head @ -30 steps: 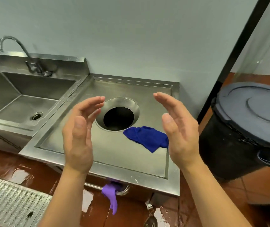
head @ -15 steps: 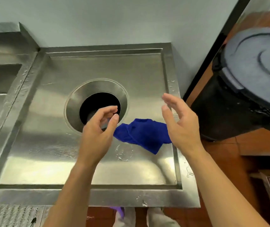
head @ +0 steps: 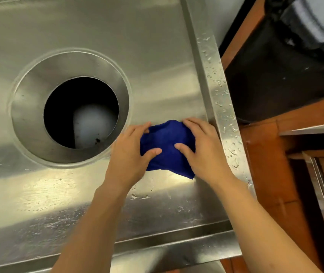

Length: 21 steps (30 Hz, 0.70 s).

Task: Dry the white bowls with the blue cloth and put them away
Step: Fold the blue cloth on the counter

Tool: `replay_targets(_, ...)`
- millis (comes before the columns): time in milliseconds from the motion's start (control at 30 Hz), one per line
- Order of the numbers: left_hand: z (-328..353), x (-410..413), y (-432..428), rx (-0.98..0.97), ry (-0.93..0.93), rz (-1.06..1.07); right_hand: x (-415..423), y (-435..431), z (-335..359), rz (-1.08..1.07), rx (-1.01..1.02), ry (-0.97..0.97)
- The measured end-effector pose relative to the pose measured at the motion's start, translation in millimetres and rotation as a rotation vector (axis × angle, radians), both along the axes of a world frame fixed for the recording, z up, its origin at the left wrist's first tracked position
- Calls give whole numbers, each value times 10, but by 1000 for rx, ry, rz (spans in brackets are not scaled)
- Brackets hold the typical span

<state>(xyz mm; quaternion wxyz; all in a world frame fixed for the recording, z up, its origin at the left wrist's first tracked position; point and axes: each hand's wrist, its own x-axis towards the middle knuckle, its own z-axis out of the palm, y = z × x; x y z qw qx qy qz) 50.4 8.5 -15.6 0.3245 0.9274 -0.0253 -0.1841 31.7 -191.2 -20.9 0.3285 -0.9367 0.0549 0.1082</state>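
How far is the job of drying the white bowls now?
Nothing looks done: no white bowl is in view. In hand: the left hand and the right hand both rest on the blue cloth, which lies on the steel counter beside the round opening. Left: lifting the cloth, drying every bowl, putting them away.

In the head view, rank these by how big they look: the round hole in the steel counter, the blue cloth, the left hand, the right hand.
1. Round hole, clearly largest.
2. Blue cloth, though both hands cover its edges.
3. Left hand and right hand look about alike; not ranked.
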Motion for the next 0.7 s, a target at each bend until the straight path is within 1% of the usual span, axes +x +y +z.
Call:
replay_targets(167,-54,-142,18,-36,34,45,-17,55,10,-32,-66,-19)
replay_targets(267,-16,-163,1,17,-5,5,-4,60,59,24,-148,20)
replay_targets(300,4,-177,13,1,-4,-4,-14,34,86,36,-123,38)
replay_targets(400,222,-271,135,-157,19,-3,-80,-66,334,35,83,68)
replay_targets(500,514,-383,295,-277,-12,-11,-139,-122,688,80,218,87)
replay_targets(600,833,-436,411,-322,-31,-20,-203,-92,1055,118,317,106)
replay_targets(700,1110,-475,510,-378,-33,-40,-299,-79,1373,56,402,72)
